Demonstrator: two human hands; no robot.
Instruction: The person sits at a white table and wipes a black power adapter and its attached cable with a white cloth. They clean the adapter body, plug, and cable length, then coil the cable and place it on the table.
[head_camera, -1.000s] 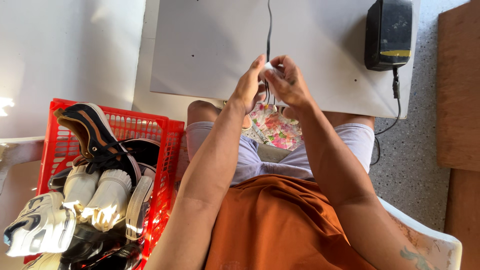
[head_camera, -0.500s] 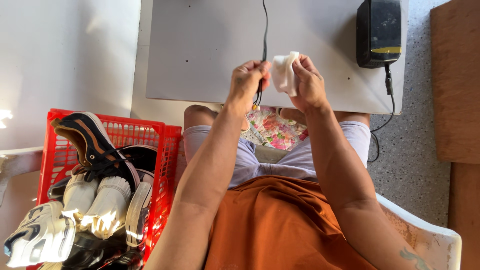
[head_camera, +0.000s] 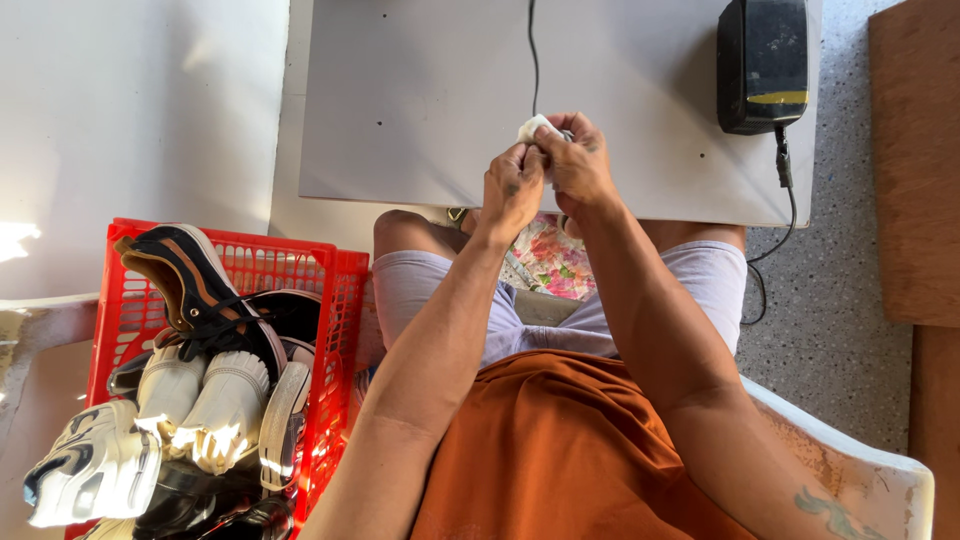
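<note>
My left hand (head_camera: 512, 188) and my right hand (head_camera: 580, 160) are pressed together over the near edge of a grey tabletop (head_camera: 410, 100). A small white cloth wad (head_camera: 533, 127) pokes out above the fingers, pinched by my right hand. A thin black cable (head_camera: 533, 55) runs down from the top of the view into the fingers of my left hand. The cable's end is hidden inside the hands. A floral cloth (head_camera: 550, 258) lies on my lap below them.
A black box-shaped device (head_camera: 762, 65) with its own cord stands on the table's far right. A red plastic crate (head_camera: 335, 300) full of several shoes sits at my left. I sit on a white plastic chair (head_camera: 885, 475); brown boards (head_camera: 915, 150) lie on the speckled floor to the right.
Half a second ago my hands were apart, the left on the cable and the right lifting the white cloth. They have now come together again around the cable.
</note>
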